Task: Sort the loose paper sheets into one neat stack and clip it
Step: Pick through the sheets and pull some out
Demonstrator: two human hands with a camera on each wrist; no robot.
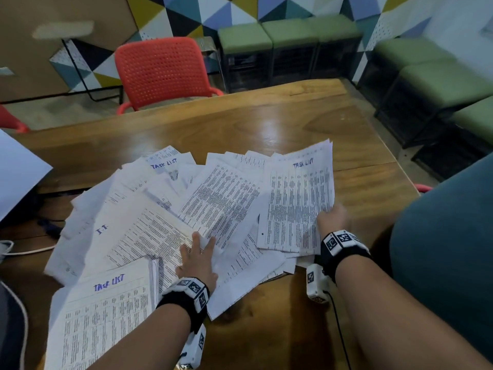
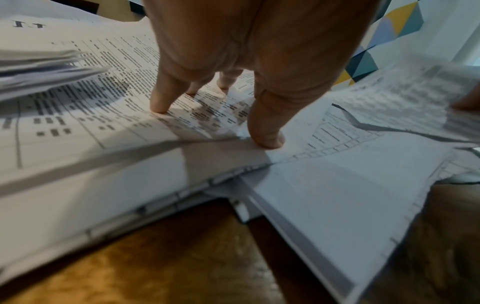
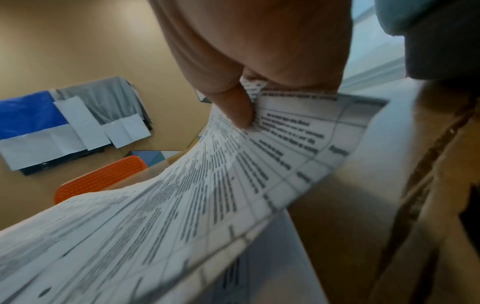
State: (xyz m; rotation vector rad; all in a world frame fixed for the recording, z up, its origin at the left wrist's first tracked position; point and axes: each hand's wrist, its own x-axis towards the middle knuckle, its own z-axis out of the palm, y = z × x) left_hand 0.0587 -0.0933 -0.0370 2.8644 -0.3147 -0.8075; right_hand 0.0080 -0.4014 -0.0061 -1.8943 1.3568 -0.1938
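Across near half of wooden table (image 1: 306,121): loose paper sheets (image 1: 149,209) fanned, overlapping, several headed "TASK LIST". Left hand (image 1: 198,261) flat on pile near table's front edge, fingers (image 2: 162,98) straight, tips pressing printed sheet. Right hand (image 1: 332,218) toward right edge, thumb and fingers pinching small bundle of sheets (image 1: 298,198), lifted, curving. Red chair (image 1: 162,73) at far edge.

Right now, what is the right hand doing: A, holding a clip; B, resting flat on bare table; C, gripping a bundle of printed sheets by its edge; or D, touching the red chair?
C: the right hand curls round the edge of a bundle of printed sheets, the thumb pinching it in the right wrist view; no clip shows in it.
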